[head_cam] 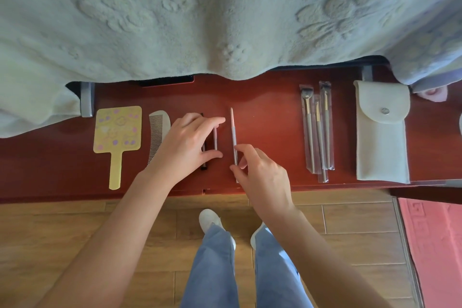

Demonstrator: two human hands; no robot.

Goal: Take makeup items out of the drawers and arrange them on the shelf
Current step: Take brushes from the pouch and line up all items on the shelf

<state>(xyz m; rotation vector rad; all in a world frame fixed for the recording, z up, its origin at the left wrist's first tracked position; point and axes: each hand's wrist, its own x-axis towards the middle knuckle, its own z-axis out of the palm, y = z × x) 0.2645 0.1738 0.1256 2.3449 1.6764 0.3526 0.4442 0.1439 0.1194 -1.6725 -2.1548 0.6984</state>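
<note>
On the red-brown shelf (270, 117) lie a yellow hand mirror (117, 132), a pale comb (158, 132), a black stick (204, 166), a short pink stick (215, 140) and a long pink-grey pencil (233, 132). My left hand (186, 142) rests over the black stick and the short pink one. Its forefinger reaches past the top of the pink stick and its thumb lies below it. My right hand (260, 172) pinches the lower end of the long pencil between curled forefinger and thumb. The pencil lies flat, pointing away from me.
Three brushes in clear sleeves (317, 130) and a beige snap pouch (382, 132) lie at the shelf's right. A pale blanket (200, 20) hangs over the shelf's back edge. Below are a wooden floor (75, 245), my legs and a pink mat (435, 245).
</note>
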